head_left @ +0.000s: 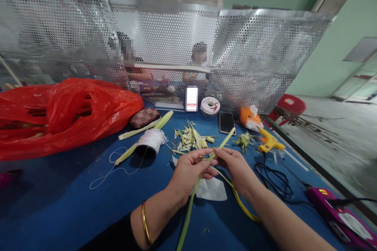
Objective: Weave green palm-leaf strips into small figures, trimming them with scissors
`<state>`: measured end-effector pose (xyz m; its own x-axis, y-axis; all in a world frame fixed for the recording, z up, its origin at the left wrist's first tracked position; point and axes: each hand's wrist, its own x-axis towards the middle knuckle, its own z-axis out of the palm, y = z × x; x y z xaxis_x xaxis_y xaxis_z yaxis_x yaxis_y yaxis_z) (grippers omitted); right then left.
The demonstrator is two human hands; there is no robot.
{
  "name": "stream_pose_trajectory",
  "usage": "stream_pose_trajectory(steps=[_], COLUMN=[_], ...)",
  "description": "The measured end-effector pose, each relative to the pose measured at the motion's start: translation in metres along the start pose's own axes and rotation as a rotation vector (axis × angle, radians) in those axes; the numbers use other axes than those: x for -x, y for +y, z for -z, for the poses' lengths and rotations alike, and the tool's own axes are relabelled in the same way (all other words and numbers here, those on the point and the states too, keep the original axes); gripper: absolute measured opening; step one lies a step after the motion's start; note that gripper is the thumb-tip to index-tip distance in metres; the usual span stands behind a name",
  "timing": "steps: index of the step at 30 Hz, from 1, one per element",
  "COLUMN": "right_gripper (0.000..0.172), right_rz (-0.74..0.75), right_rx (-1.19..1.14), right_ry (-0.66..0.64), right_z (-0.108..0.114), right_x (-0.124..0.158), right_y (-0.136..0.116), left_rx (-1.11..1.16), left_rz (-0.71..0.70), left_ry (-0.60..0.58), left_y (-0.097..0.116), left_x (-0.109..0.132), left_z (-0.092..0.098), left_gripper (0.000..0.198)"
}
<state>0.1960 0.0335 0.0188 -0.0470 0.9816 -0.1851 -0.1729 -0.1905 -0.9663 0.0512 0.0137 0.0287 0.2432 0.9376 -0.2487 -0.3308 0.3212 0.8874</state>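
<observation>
My left hand and my right hand meet over the blue table, fingers pinched round a long pale green leaf strip. One end of the strip points up past my right fingers, and the other runs down toward the table's near edge. A narrow band, whitish near my fingers and yellow lower down, curves below my right wrist. Beneath my hands lies a piece of white paper. Just beyond them is a heap of cut leaf scraps.
Left stand a white thread spool, folded leaves, a checkered pouch and a red plastic bag. Right are a phone, tissue pack, yellow glue gun and purple power strip. A perforated screen backs the table.
</observation>
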Motion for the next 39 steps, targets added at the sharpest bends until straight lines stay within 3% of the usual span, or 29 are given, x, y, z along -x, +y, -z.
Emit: stream_pose_trajectory(steps=[6, 11, 14, 19, 23, 27, 31, 35, 39], right_gripper=[0.034, 0.033, 0.034, 0.037, 0.037, 0.035, 0.034, 0.035, 0.035], right_rz=[0.021, 0.126, 0.193, 0.331, 0.418, 0.486, 0.413, 0.375, 0.386], right_rx=[-0.114, -0.073, 0.005, 0.234, 0.373, 0.399, 0.332, 0.290, 0.295], right_ry=[0.005, 0.095, 0.139, 0.232, 0.261, 0.223, 0.207, 0.230, 0.210], right_z=[-0.001, 0.001, 0.002, 0.001, 0.000, 0.001, 0.001, -0.001, -0.002], right_x=[0.001, 0.000, -0.001, 0.004, 0.007, 0.007, 0.007, 0.008, 0.008], right_y=[-0.002, -0.003, -0.004, -0.009, -0.008, -0.004, -0.005, -0.009, -0.010], left_rx=[0.037, -0.052, -0.114, -0.355, -0.414, -0.344, -0.141, -0.023, -0.051], left_rz=[0.059, 0.006, -0.048, -0.190, -0.151, -0.001, 0.150, 0.148, 0.131], left_ry=[-0.049, -0.044, 0.037, 0.201, 0.229, 0.103, -0.075, -0.061, -0.032], left_y=[0.005, 0.004, 0.002, -0.005, -0.008, -0.006, -0.002, 0.000, -0.001], left_x=[0.002, 0.001, 0.000, -0.004, -0.007, -0.005, 0.000, 0.002, 0.002], left_z=[0.002, 0.003, 0.003, 0.006, 0.008, 0.006, 0.004, 0.005, 0.005], left_gripper=[0.026, 0.042, 0.052, 0.039, 0.047, 0.024, 0.027, 0.025, 0.029])
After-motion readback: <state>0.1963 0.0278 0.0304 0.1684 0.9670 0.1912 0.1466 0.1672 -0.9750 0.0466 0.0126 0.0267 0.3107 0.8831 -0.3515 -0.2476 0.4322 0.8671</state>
